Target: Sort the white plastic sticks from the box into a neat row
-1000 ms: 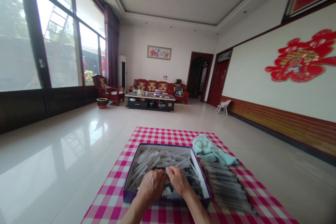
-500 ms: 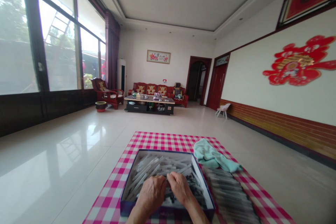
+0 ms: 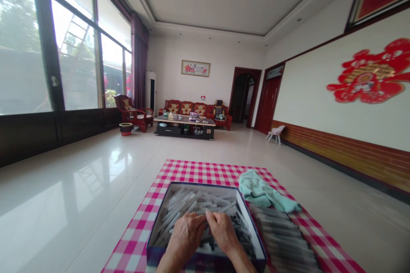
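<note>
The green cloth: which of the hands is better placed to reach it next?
Probably the right hand: the green cloth lies to the right of the box, nearer that hand. The left hand is farther.

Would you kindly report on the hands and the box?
Left hand, right hand close together over box; grip hidden. Pale tubes, black pieces inside. Mint cloth outside, by far-right corner.

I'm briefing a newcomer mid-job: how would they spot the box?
Start at the pink checked tablecloth. On it, under the left hand and right hand, sits an open, dark blue box. Unlike the mint cloth and blurred row of slim dark items to its right, it has walls and holds pale tubes.
</note>
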Tool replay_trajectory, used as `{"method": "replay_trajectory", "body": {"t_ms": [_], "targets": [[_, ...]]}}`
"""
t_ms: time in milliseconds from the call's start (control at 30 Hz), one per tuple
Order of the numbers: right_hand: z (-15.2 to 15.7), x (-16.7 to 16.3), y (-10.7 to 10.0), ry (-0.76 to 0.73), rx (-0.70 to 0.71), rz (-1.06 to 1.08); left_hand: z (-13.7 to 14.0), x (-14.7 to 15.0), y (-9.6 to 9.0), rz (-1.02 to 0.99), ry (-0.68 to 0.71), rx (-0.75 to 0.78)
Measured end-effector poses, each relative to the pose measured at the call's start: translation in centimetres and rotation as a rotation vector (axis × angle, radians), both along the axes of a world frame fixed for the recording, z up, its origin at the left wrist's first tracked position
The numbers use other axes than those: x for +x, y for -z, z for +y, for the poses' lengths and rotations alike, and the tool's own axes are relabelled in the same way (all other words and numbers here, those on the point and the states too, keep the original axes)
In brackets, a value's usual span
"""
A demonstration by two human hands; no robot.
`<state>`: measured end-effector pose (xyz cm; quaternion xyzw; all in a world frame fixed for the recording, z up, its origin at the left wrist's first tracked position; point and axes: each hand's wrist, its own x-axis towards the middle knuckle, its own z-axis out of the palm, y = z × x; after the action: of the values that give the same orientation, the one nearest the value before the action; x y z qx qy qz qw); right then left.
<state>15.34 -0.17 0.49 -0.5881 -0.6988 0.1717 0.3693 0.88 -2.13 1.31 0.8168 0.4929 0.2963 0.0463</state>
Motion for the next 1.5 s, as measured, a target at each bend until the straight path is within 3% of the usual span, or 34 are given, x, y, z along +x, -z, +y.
{"method": "replay_trajectory", "body": {"t_ms": [233,467,567,667,733,933,1233,1333,1500], "targets": [[-0.1,0.1,-0.4,0.061,0.012,0.043,0.3,-0.1,0.7,-0.016,-0.001,0.021],[0.7,1.5,-0.7,0.295,-0.015,0.259,0.9,-0.2,2.0,-0.086,-0.136,0.401],[1.0,1.9,-0.3,0.3,-0.064,0.389,0.9,-0.1,1.9,-0.184,-0.184,0.452],[0.9,1.7,0.2,0.221,-0.102,0.559,1.0,-0.1,1.5,-0.334,-0.203,0.32],[0.6,1.3,0.3,0.088,-0.122,0.607,1.2,-0.4,1.1,-0.418,-0.18,0.175],[-0.9,0.0,-0.8,-0.285,-0.202,0.467,2.0,-1.6,0.8,-0.667,-0.183,-0.16],[-1.7,-0.8,-1.6,-0.483,-0.27,0.265,2.9,-1.6,2.3,-0.88,-0.122,-0.243],[-1.4,-0.8,-1.1,-0.432,-0.212,0.258,2.8,-1.6,2.3,-0.909,-0.156,-0.252],[0.0,0.1,-0.1,-0.126,-0.061,0.25,2.5,-2.5,1.3,-0.764,-0.216,-0.173]]}}
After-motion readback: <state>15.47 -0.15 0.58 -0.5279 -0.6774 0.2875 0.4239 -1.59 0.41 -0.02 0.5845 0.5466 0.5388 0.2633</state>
